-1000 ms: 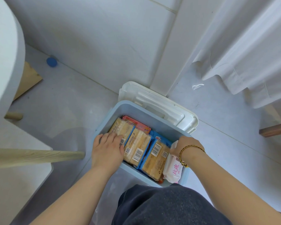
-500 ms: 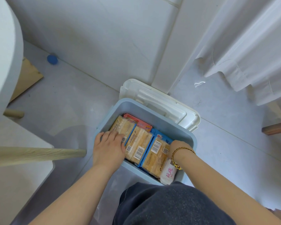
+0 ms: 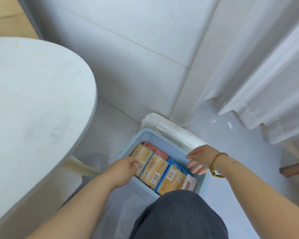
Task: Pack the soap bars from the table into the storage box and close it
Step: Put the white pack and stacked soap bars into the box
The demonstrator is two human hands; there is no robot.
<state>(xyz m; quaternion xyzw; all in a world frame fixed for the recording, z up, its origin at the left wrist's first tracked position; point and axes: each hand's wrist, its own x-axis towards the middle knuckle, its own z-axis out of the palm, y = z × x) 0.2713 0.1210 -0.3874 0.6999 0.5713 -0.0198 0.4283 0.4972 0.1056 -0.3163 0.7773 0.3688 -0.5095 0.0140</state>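
So your blue storage box (image 3: 164,138) sits on the floor right in front of your knee (image 3: 178,214), top open, with its white lid (image 3: 171,130) propped behind it against the wall. Three soap bars (image 3: 154,171) in yellow-and-blue wrappers lie side by side in there, barcodes up, a red pack (image 3: 155,150) tucked behind them and a white-pink packet (image 3: 189,182) squeezed in at the right end. Your left hand (image 3: 123,169) rests at the box's left edge, fingers loosely curled on the leftmost bar, not gripping it. Your right hand (image 3: 201,161), bracelet (image 3: 216,165) on the wrist, hovers over the right side with fingers spread, holding nothing. Round white table (image 3: 33,100) is at your left.
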